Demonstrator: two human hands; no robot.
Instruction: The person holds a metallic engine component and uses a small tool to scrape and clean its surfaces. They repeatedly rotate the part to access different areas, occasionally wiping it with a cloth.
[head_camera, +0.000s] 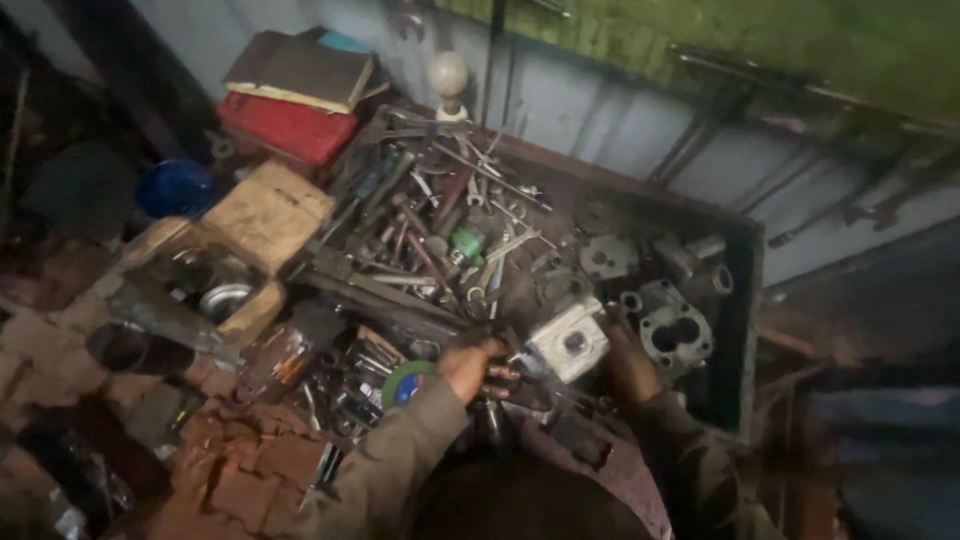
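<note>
Wrenches (470, 180) heaped beyond; left hand (468, 366) fingers curled round dark tool, right hand (628, 362) beside pale housing (568, 342), fingers unclear.

A red box (288, 127), a blue bowl (174, 187), a green-and-blue disc (406, 382) and olive sleeves (385, 465).

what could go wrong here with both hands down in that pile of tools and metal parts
The left hand and right hand flank a pale metal housing among loose wrenches; fingers could get nicked or pinched. The housing may slip onto the grey pump body. Dim light hides sharp edges in the tray.
</note>
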